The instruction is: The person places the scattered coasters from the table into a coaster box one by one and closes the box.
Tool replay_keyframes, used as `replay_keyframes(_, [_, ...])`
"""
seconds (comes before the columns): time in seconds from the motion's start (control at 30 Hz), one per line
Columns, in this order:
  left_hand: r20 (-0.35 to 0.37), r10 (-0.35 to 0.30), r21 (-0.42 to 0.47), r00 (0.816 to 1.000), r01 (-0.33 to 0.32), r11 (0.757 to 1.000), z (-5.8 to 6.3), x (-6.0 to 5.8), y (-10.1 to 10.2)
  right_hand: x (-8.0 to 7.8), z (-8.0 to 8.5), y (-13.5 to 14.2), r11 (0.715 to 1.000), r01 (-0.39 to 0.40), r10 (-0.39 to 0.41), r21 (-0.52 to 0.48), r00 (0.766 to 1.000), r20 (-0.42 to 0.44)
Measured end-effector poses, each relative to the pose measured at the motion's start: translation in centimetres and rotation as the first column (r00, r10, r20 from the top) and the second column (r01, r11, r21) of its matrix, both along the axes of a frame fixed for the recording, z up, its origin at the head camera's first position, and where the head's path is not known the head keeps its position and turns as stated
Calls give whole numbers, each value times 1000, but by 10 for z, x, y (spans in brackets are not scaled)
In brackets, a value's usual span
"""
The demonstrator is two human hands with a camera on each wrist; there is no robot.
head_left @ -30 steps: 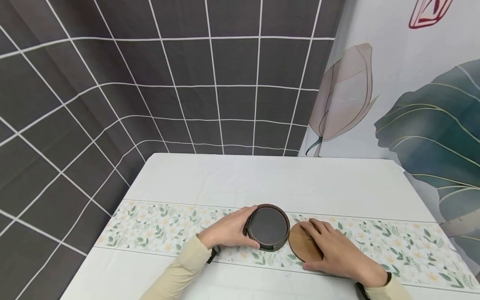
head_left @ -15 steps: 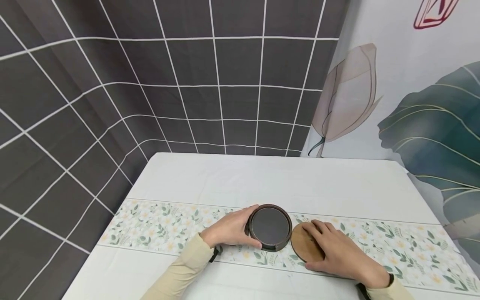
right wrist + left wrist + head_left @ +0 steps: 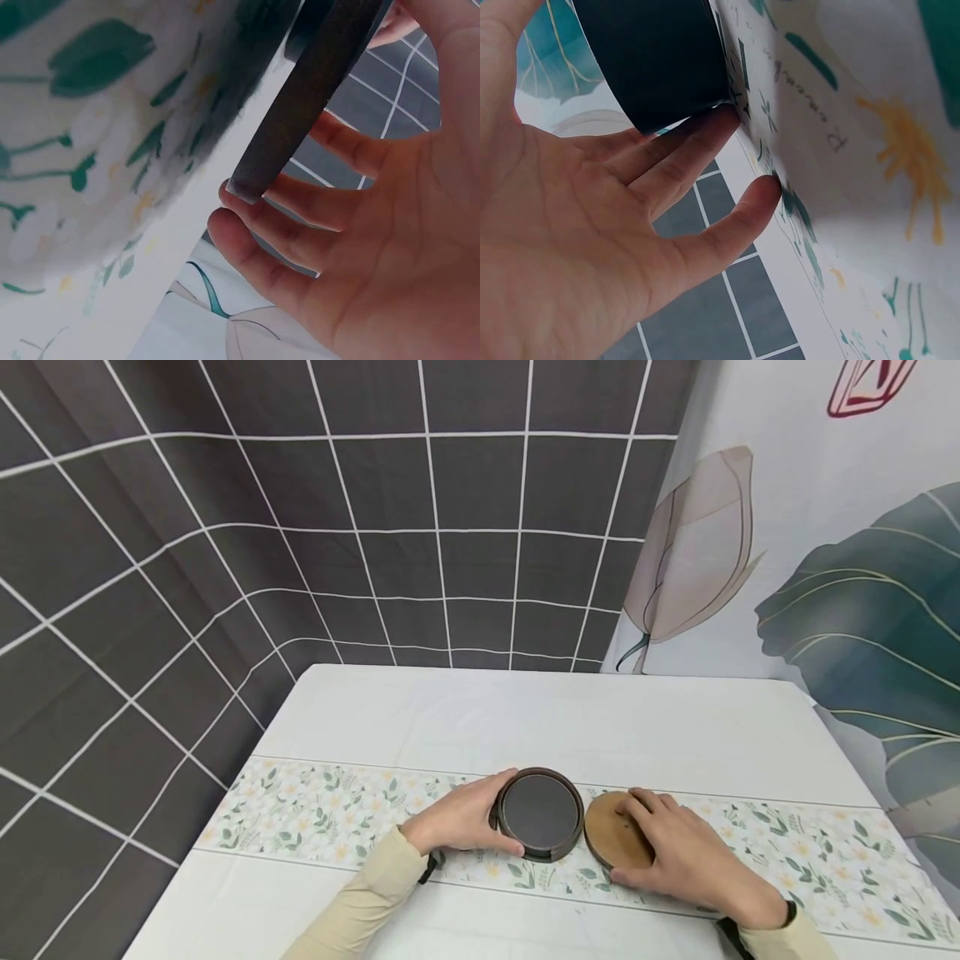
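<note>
A round, dark coaster holder (image 3: pixel 542 812) with a raised brown rim stands on the table's floral strip. My left hand (image 3: pixel 461 817) grips its left side, index finger at the far rim and thumb at the near one. In the left wrist view, the holder's smooth dark side wall (image 3: pixel 656 60) meets my fingers. Just right of it, my right hand (image 3: pixel 678 852) holds a round wooden coaster (image 3: pixel 613 827) between thumb and fingers. The coaster tilts, its far edge raised. The right wrist view shows its thick dark edge (image 3: pixel 300 105) off the cloth, fingertips underneath.
A white tablecloth (image 3: pixel 465 710) with a printed floral band (image 3: pixel 315 814) covers the table. Behind it hangs a dark grid-patterned curtain (image 3: pixel 480 568). To the right is a pale curtain (image 3: pixel 705 652) with painted leaves.
The coaster, which lay flat under my right hand, is now tilted and lifted at its far side, with the right fingers slightly farther back. The left hand and holder stay put.
</note>
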State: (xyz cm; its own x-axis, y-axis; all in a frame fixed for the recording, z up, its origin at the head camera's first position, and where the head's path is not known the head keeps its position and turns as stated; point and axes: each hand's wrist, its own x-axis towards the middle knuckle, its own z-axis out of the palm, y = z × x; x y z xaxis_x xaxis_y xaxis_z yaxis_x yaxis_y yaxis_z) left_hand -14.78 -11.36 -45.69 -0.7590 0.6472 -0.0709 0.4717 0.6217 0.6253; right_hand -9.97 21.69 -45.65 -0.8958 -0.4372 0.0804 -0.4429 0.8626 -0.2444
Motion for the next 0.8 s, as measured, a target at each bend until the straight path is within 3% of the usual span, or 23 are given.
replay_keyframes(0.23, [13, 3, 14, 1000, -3, 1000, 1, 1, 0, -4, 6, -1, 1000, -5, 4, -19, 997, -72])
replay_keyframes(0.8, [22, 10, 12, 1000, -10, 1000, 3, 2, 1, -13, 22, -9, 1000, 7, -9, -25, 996, -84])
